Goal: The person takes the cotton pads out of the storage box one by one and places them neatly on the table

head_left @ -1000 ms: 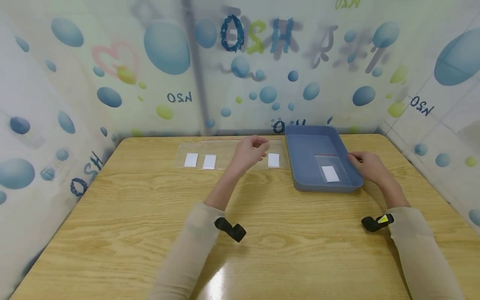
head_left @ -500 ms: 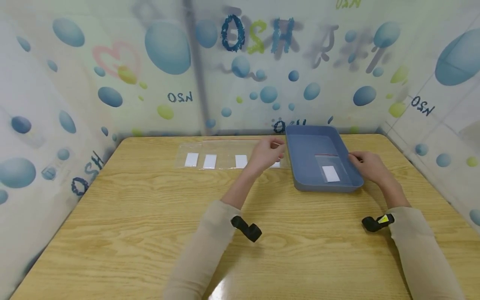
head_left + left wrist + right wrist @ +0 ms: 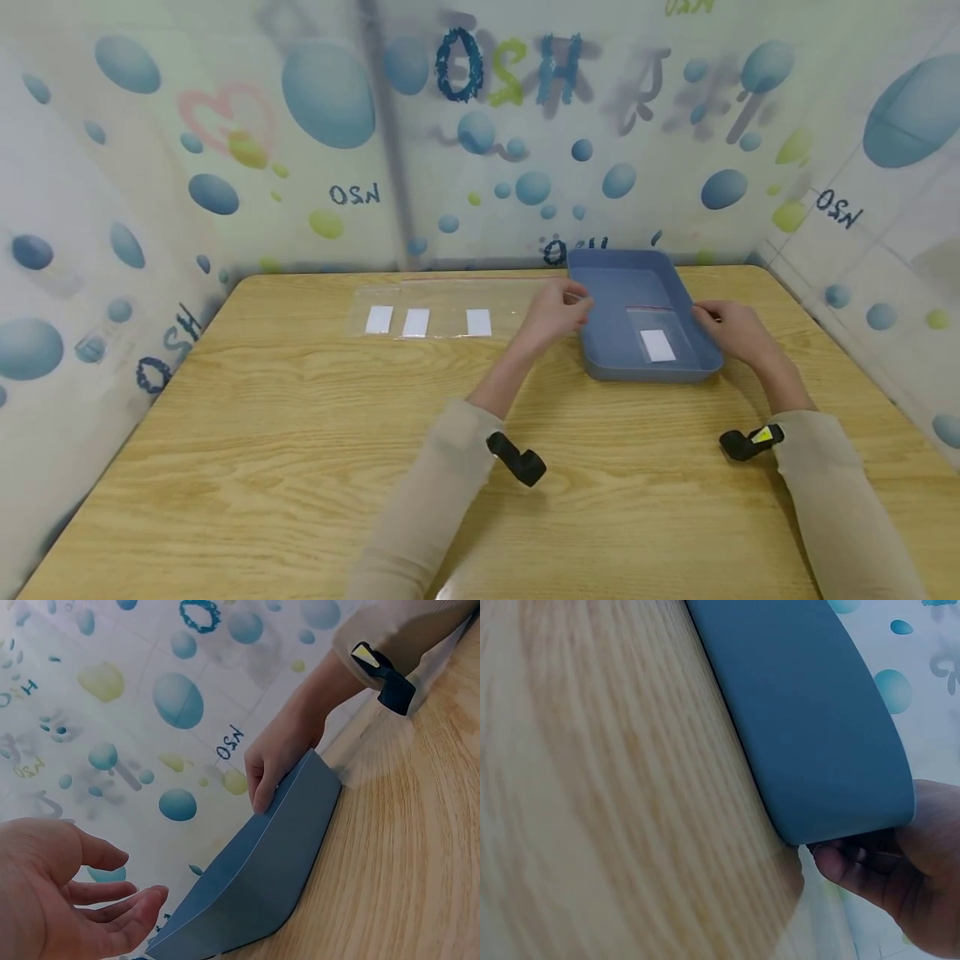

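My left hand (image 3: 557,313) hovers by the left rim of a blue-grey plastic tray (image 3: 630,372), its fingers loosely bent. In the left wrist view, that left hand (image 3: 67,889) has thumb and fingers apart with nothing between them. At the tray's right side, my right hand (image 3: 731,331) grips the wall; the right wrist view shows its fingers (image 3: 855,874) against the tray's outer side. Inside the tray lies a clear zip bag (image 3: 648,321) with a white card (image 3: 657,346). Left of the tray, more clear bags lie in a row, with white cards (image 3: 379,320) visible.
A wooden table (image 3: 300,467) carries everything, its back edge against a wall (image 3: 480,208) printed with blue and green bubbles. Side walls stand close at left and right. Two other white cards (image 3: 417,322) sit in the row of bags.
My left hand has moved right along the row of bags to the tray's left rim, uncovering one white card and covering the rightmost. My right hand stays on the tray.
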Demonstrator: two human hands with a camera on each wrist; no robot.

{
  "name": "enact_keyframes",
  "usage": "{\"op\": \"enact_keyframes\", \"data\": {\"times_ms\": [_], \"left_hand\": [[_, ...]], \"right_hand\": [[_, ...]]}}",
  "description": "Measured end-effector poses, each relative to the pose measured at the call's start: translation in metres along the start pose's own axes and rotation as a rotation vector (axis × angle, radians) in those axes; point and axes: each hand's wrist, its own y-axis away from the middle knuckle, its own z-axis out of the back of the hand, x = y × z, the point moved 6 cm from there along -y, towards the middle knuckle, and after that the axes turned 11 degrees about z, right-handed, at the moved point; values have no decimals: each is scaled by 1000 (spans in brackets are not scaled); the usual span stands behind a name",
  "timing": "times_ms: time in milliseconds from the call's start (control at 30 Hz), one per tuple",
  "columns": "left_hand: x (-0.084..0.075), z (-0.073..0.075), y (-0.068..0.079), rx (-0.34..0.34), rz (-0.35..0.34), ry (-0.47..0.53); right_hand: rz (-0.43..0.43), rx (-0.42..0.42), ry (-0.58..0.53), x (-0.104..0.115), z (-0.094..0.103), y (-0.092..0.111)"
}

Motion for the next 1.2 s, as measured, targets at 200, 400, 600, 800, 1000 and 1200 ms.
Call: {"op": "enact_keyframes", "data": {"times_ms": [200,400,600,800,1000,1200], "left_hand": [[-1,-13,-1,8,16,-55],[0,-29,-3,19,12,-65],[1,-42,-6,28,26,-53],[9,-52,-9,17,48,-84],[13,-63,-11,-14,78,-119],[16,-71,-15,-69,149,-124]], "right_hand": [[-5,-2,3,1,0,-1],[-1,-2,4,-2,-2,0],[-3,-5,4,0,-1,-1],[0,-4,2,1,0,-1],[-6,7,-3,2,0,-1],[1,3,9,3,2,-1]]}}
